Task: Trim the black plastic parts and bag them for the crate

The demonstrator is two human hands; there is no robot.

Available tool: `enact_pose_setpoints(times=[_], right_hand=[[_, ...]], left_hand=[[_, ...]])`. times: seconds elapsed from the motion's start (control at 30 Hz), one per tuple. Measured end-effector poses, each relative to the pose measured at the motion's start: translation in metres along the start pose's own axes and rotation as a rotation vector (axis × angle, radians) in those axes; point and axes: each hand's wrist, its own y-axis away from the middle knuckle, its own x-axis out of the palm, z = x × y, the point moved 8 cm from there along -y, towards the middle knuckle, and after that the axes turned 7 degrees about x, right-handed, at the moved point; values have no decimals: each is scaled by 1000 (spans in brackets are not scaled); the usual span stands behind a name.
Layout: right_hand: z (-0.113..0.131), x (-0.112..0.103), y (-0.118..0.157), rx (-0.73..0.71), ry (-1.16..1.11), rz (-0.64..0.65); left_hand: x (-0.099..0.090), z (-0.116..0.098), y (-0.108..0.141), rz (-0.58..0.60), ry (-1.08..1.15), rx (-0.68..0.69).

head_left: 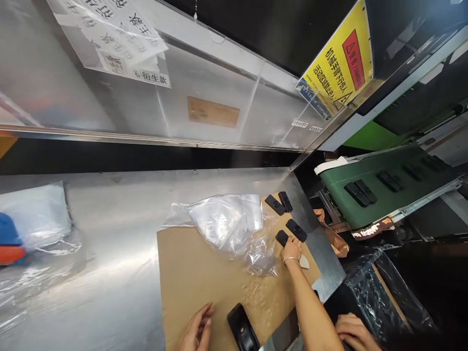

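My right hand (292,249), with a thin band at the wrist, reaches across the brown cardboard sheet (197,273). Its fingers are closed on the end of a small black block (282,238). Just beyond lies another black block (296,230), with a round mark in its middle. Two more, a black block (275,204) and a narrower one (285,201), rest near the sheet's far corner. My left hand (198,327) is at the lower edge, fingers loosely apart, holding nothing visible. To its right sits a larger black piece (242,327) with a hole.
Clear plastic bags (226,219) cover the sheet's far side. Another person's hand (353,330) shows at lower right. A green conveyor belt (387,204) carries several black blocks. A bag-lined bin (380,287) stands below. Wrapped packages (36,214) lie left on the metal table (117,253).
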Motion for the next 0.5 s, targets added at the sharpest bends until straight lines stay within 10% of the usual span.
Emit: enact_pose_setpoints(times=[0.37,0.5], right_hand=[[-3,-15,64,-10,-308,43],[19,-15,125,-183,-690,292]], left_hand=[[26,-18,-6,75,29,-63],[52,-53,-12,162,283,-105]])
